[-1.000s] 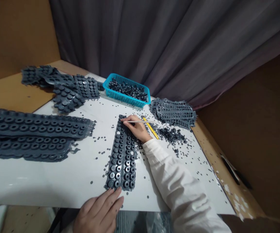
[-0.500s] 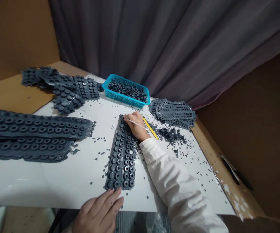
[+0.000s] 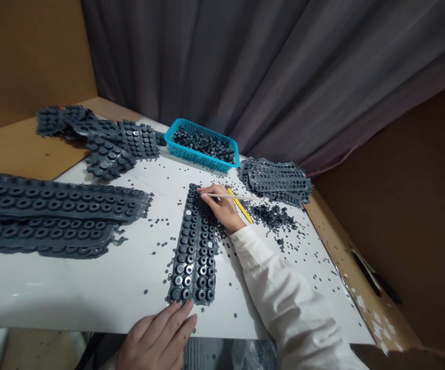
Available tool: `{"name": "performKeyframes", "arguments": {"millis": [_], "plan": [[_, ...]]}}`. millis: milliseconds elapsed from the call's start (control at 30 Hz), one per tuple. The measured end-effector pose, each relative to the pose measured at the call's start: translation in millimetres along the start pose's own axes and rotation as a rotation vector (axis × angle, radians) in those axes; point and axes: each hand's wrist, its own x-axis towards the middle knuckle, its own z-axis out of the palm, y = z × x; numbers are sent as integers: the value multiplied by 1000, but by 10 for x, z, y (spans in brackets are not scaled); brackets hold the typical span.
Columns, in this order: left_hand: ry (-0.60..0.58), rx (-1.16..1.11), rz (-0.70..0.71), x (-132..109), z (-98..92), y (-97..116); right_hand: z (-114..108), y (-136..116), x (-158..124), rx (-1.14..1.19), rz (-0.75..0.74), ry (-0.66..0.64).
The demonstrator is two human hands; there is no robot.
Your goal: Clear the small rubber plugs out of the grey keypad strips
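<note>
A long grey rubber strip of moulded rings [image 3: 195, 246] lies on the white board [image 3: 72, 288], running away from me. My right hand [image 3: 222, 205], in a white sleeve, pinches a thin stick [image 3: 238, 197] and holds its tip on the strip's far end. My left hand [image 3: 159, 339] lies at the board's near edge, fingers stretched out and together, fingertips pressing the strip's near end. A yellow tool [image 3: 241, 207] lies on the board just right of my right hand.
A blue basket [image 3: 203, 144] of loose grey rings stands at the back. Stacks of grey strips lie at the left [image 3: 53, 216], back left [image 3: 107, 144] and back right [image 3: 276, 180]. Small punched bits [image 3: 276, 218] litter the board. A curtain hangs behind.
My right hand shifted slightly along the strip's far end and the stick swung between level and slanted. The left hand has stayed put.
</note>
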Motion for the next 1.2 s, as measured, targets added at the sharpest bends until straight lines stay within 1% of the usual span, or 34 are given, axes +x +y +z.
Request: {"name": "performKeyframes", "arguments": {"millis": [67, 133, 233, 333, 433, 633, 700, 800, 867, 967, 1100, 1200], "plan": [[-6, -1, 6, 9, -10, 7, 18, -49, -52, 38, 13, -53], [-23, -2, -44, 9, -24, 34, 37, -72, -73, 37, 15, -81], [-59, -15, -128, 6, -40, 82, 59, -71, -65, 32, -6, -88], [-50, -20, -119, 12, -43, 101, 73, -52, -53, -21, -36, -104], [-32, -19, -96, 16, -35, 91, 85, -29, -44, -123, -52, -108], [-17, -11, -42, -4, -13, 54, 110, 50, 53, -294, -30, -27], [-17, -7, -32, -1, -15, 51, 101, 66, 76, -277, -5, 21], [-36, -10, -52, 14, -27, 66, 70, 36, 39, -131, -2, 53], [-46, -8, -79, 21, -34, 81, 51, -15, -31, -26, -13, 13], [-53, -7, -102, 24, -34, 93, 43, -91, -138, 47, -8, -75], [-63, -4, -91, 10, -35, 88, 67, -133, -187, 47, -29, -108], [-71, 2, -90, -7, -44, 89, 79, -133, -169, -11, -34, -120]]}}
